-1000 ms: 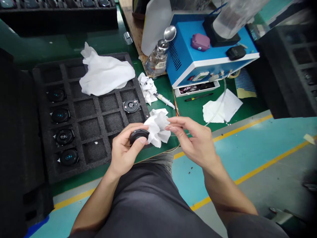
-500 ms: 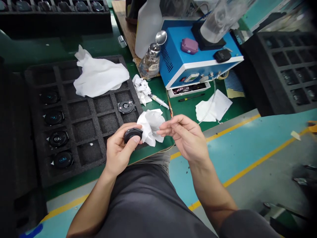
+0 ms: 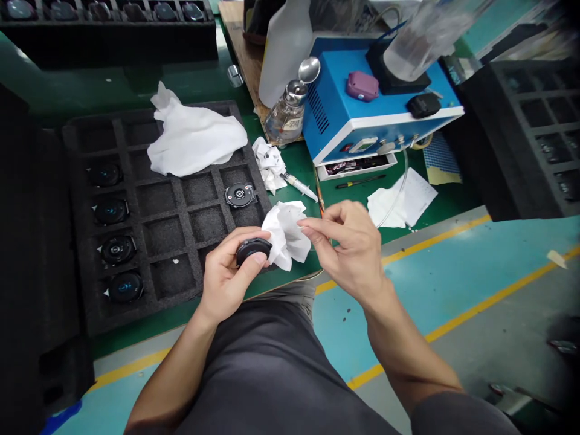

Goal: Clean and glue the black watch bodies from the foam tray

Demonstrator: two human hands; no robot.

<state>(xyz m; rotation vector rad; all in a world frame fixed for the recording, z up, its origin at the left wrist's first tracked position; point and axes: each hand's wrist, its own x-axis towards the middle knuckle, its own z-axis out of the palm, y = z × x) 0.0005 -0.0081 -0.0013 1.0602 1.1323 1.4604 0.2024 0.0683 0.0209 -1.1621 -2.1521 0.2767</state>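
Holds a black watch [image 3: 245, 249] in curled left hand [image 3: 229, 279], beside crumpled white paper [image 3: 290, 238]. Pinches a thin thing [image 3: 301, 226], hard to see, in right hand [image 3: 352, 254].

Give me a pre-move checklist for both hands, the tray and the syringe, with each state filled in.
1. Left hand has a grip on the black watch body: ok, between thumb and fingers.
2. Item in right hand identified: cannot tell; the thin pale thing at its fingertips is too small.
3. Tissue held: cannot tell; it sits right beside the watch body.
4. Tray uncovered: not ok; a white cloth lies over its far part.
5. Tray compartments free of specks: not ok; one has a white speck.
6. Syringe apart from both hands: ok.
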